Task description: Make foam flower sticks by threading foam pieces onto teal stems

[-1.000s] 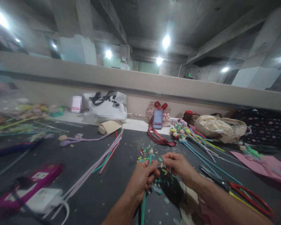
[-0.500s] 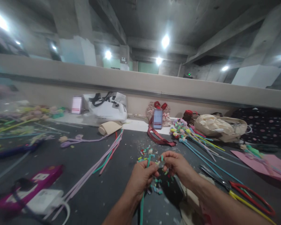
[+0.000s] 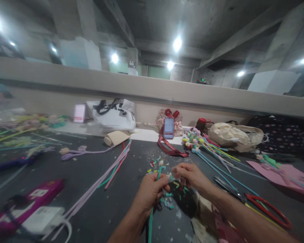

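Observation:
My left hand (image 3: 154, 189) is closed around a green fuzzy stem, which looks like a pipe cleaner (image 3: 150, 222). A small cream bud (image 3: 161, 163) tops the stem above the fingers. My right hand (image 3: 188, 173) is pinched just to the right, its fingertips by a small whitish piece (image 3: 170, 176) at my left fingertips. Whether anything sits inside that pinch is too small to make out. Small coloured clippings (image 3: 169, 204) lie on the dark table beneath both hands.
Red-handled scissors (image 3: 266, 209) lie open at the right. Bundled lilac stems (image 3: 98, 180) stretch across the left, near a magenta box (image 3: 43, 194) and a white charger (image 3: 44, 217). Finished-looking fuzzy flowers (image 3: 192, 138), a phone (image 3: 168, 127) and a white bag (image 3: 114, 114) stand behind.
My right fingers have closed up, and the green scrap seen at their tips earlier no longer shows. My left hand keeps its hold on the stem. The view has shifted slightly.

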Motion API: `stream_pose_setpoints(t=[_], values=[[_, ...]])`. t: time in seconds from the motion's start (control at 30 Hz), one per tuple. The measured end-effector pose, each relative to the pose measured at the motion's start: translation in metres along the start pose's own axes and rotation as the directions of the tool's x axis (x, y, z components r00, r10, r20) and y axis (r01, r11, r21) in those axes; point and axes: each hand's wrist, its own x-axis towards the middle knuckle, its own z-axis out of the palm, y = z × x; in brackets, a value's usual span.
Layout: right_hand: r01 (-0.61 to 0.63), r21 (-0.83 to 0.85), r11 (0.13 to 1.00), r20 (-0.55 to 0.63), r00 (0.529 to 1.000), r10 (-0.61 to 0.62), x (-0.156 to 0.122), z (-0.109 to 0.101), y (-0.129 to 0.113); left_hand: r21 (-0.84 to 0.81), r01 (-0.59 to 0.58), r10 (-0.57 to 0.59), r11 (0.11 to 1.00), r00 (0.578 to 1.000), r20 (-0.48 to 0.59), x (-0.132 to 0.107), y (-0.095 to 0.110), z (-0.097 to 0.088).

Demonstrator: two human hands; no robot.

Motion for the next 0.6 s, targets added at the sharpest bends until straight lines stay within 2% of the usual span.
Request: stream_pose_setpoints(t=[0.2,0.27,0.4,0.5,0.6], values=[[0.05,-0.094,0.994,0.106,0.994,-0.04,0.0,0.004,0.002,0.025,0.006,-0.007,1.0,1.0,0.028,-0.001,0.001,0.001],[0.057,-0.151,0.987,0.104,0.994,-0.041,0.003,0.003,0.008,0.009,-0.01,0.009,1.0,1.0,0.023,-0.002,0.001,0.0],[0.109,-0.327,0.939,0.063,0.994,-0.093,0.006,-0.005,0.016,-0.057,-0.079,0.076,0.995,0.996,-0.054,-0.003,0.004,-0.004],[0.172,-0.453,0.875,0.039,0.984,-0.174,0.003,-0.012,0.013,-0.082,-0.106,0.1,0.991,0.992,-0.071,-0.004,0.007,-0.004],[0.228,-0.512,0.828,0.046,0.97,-0.239,0.001,-0.016,0.004,-0.082,-0.103,0.098,0.991,0.993,-0.067,-0.006,0.009,-0.003]])
